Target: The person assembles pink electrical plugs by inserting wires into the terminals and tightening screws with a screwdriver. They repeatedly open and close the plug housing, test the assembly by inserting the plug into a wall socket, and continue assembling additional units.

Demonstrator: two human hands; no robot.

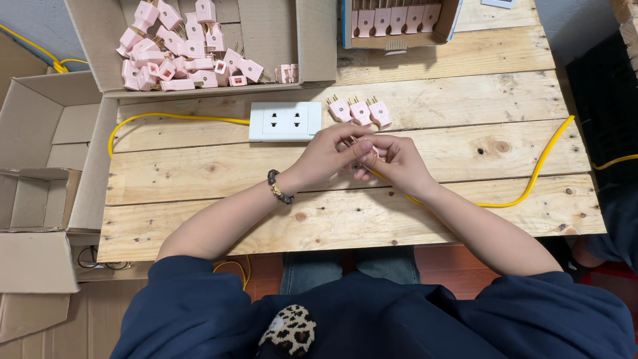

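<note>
My left hand and my right hand meet over the middle of the wooden table, fingers closed together on a small pink plug that is mostly hidden. A yellow cable runs out from under my right hand to the table's right edge. Just beyond my hands three pink plugs lie in a row, prongs pointing away. A white double socket sits left of them, with another yellow cable leading off to the left.
An open cardboard box at the back left holds several loose pink plugs. A smaller box at the back holds a neat row of pink plugs. Empty cardboard boxes stand left of the table.
</note>
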